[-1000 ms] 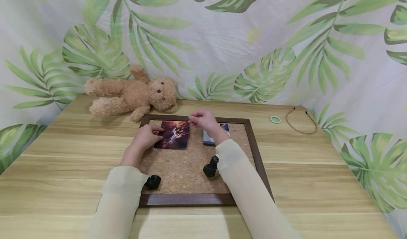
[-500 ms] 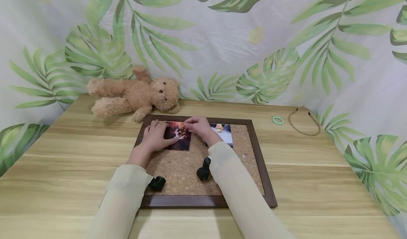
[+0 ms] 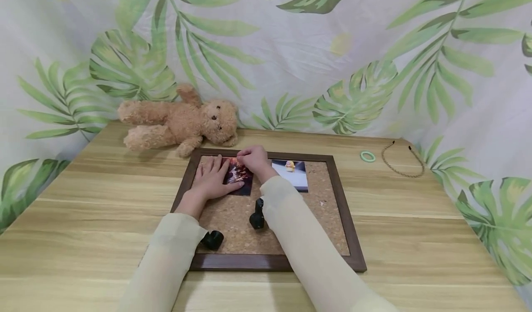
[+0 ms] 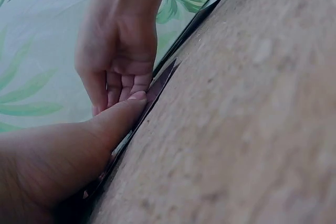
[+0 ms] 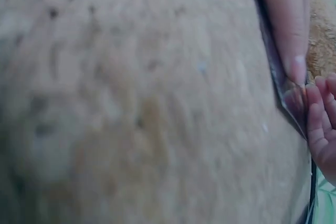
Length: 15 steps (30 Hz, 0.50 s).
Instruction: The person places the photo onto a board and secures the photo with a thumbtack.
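My left hand (image 3: 212, 179) lies with fingers spread over the left part of a dark red-and-purple photo (image 3: 246, 174), its thumb across the lower part. At the photo's top edge, my right hand (image 3: 255, 160) has its thumb and fingers drawn together, pinching something too small to make out. The photo lies on a cork board (image 3: 232, 226) with a dark brown frame. In the left wrist view, the right hand's curled fingers (image 4: 126, 85) meet the left thumb beside the photo's edge. The right wrist view has the left thumb (image 5: 294, 35) pressing the photo (image 5: 294, 103).
A second photo (image 3: 294, 178) with a yellow figure lies on the board's upper right, with a small clear speck (image 3: 323, 203) below it. Behind the board lies a teddy bear (image 3: 183, 120). A green ring (image 3: 367, 156) and a braided headband (image 3: 401, 171) lie at the right.
The left hand has slid from the photo's left edge to rest spread over it. The right hand has come down to the photo's top edge, uncovering the second photo.
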Each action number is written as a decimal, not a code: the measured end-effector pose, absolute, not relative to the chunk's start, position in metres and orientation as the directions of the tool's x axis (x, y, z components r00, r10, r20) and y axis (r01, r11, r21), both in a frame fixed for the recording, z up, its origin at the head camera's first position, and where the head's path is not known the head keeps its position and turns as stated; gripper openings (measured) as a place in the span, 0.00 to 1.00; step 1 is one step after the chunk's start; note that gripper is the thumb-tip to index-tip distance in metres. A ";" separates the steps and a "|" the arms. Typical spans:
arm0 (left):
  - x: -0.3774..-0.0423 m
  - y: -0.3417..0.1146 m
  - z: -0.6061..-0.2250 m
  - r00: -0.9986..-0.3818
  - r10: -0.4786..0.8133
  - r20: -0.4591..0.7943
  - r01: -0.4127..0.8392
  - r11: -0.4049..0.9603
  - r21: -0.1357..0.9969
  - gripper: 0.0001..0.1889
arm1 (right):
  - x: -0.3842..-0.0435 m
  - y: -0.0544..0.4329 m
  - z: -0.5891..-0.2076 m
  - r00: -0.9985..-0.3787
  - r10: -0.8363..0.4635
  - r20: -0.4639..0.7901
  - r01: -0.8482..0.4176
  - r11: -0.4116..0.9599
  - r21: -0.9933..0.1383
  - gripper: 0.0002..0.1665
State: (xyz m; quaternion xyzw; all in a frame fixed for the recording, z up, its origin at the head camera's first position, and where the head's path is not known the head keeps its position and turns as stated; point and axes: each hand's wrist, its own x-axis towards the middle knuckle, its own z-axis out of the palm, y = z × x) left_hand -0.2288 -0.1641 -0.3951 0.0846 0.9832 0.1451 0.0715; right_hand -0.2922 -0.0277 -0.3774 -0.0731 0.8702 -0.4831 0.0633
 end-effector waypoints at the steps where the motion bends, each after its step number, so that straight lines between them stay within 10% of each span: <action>1: -0.228 -0.164 -0.395 -0.976 0.186 -0.116 0.145 0.944 0.295 0.47 | -0.293 -0.030 -0.379 -0.983 -0.182 -0.027 -0.075 0.531 -0.844 0.07; 15: -0.226 -0.163 -0.394 -0.976 0.181 -0.117 0.141 0.946 0.292 0.46 | -0.293 -0.039 -0.391 -0.983 -0.174 0.053 -0.149 0.603 -0.784 0.05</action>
